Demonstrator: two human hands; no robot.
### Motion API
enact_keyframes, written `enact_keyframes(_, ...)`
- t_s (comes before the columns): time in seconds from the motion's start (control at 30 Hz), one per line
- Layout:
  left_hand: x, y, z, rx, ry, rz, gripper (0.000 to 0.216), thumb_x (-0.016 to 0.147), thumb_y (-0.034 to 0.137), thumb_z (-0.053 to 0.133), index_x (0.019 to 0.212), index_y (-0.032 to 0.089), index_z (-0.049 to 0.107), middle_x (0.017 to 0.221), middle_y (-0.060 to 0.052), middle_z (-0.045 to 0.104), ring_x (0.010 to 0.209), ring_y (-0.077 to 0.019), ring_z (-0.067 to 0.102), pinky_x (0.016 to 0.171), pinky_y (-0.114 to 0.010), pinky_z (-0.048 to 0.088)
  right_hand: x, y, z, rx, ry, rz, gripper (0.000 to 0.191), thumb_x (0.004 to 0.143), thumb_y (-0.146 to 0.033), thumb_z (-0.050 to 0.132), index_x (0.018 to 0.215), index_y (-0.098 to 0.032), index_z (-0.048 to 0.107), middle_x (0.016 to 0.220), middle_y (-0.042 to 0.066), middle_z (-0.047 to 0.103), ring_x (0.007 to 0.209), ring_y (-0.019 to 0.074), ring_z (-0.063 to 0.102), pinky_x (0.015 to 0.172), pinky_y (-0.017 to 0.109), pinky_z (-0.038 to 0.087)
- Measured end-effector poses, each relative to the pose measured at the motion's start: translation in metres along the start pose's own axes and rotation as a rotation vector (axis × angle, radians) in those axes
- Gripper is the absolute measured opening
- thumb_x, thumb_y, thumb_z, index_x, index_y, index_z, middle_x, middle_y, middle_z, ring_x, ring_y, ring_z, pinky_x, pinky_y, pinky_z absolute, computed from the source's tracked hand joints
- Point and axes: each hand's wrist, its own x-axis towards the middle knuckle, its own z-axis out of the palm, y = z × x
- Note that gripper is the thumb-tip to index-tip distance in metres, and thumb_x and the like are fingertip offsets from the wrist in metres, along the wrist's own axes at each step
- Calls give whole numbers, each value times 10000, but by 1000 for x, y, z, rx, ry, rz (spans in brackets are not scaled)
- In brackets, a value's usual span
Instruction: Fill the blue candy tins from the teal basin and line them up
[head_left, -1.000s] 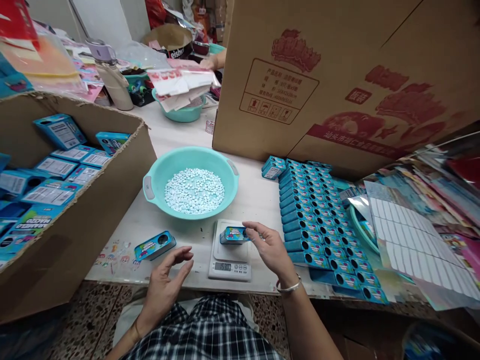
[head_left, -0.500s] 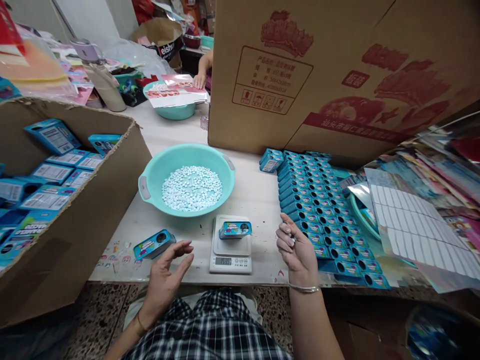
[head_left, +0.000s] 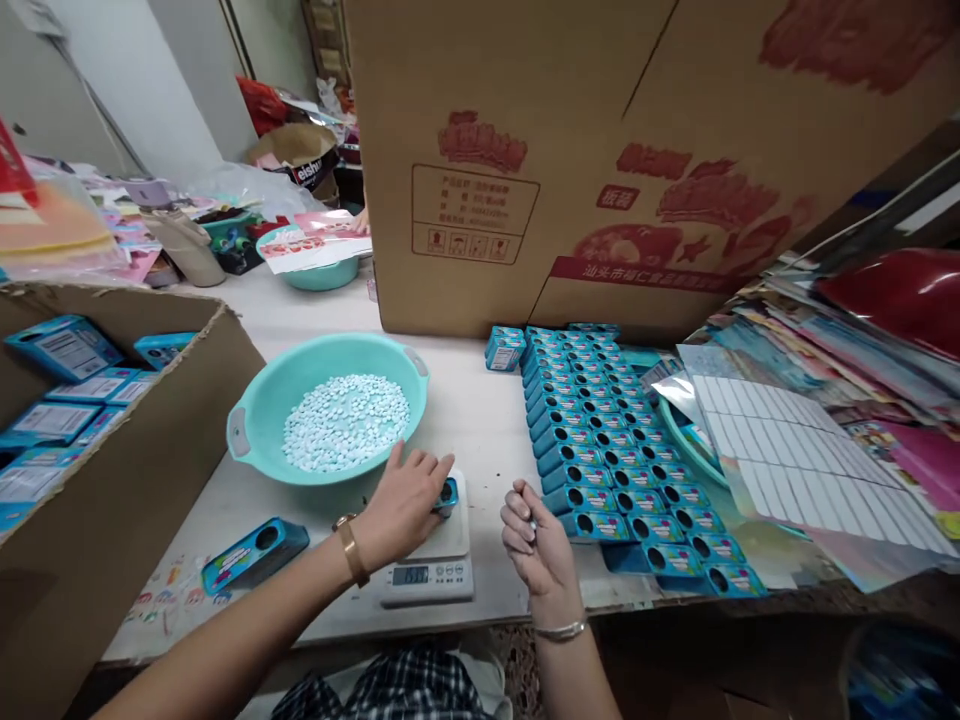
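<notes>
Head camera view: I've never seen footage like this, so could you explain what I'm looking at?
The camera sits on a person's head, looking down at their own bare hands; there is no machine. The left hand closes over a blue box on a small scale. The right hand hovers curled beside it; whether it holds anything is unclear. On the table: a teal basin of white tablets, rows of blue boxes, and a cardboard carton behind.
</notes>
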Motion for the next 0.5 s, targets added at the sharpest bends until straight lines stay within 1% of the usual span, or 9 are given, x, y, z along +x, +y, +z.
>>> enact_keyframes(0.03,6,1,-2,19,-27,16,689,782,303,686,1396,162,405,1116,-108,620,1091,-308,533,1103,-615,215,0,-1,-4,13,2,-1,133,825,-188,685,918,-159,594,611,-91,440,393,-6,315,318,89,227)
enact_keyframes(0.1,12,1,-9,11,-61,42,815,735,387,739,1423,161,364,1174,-116,597,1129,-318,515,1110,-607,204,-1,-2,-10,38,14,2,142,810,-189,699,908,-149,603,601,-92,434,387,-6,306,312,92,219)
enact_keyframes(0.17,12,-2,-16,-30,-103,56,956,681,492,768,1457,175,307,1233,-121,568,1170,-325,495,1120,-594,194,-3,-4,-14,59,30,12,138,803,-189,704,893,-144,609,594,-93,431,384,-6,297,309,94,213)
enact_keyframes(0.23,7,-6,-22,-70,-137,53,1038,645,575,766,1475,198,269,1276,-123,545,1205,-332,477,1129,-587,182,-3,-7,-16,64,46,17,147,795,-200,714,886,-142,613,594,-92,434,384,-7,292,308,94,204)
enact_keyframes(0.37,-11,-14,-30,-119,-122,-1,1026,665,660,710,1481,240,253,1353,-127,501,1276,-341,432,1141,-588,158,0,-9,-15,2,84,7,206,791,-280,738,893,-144,622,589,-89,444,381,-6,284,309,100,189)
enact_keyframes(0.5,-33,-23,-34,-152,-56,-85,957,739,679,630,1494,259,220,1362,-119,491,1294,-321,423,1154,-569,149,4,-6,-7,-105,105,-19,281,811,-418,712,809,-153,617,498,-102,359,356,10,245,312,124,196)
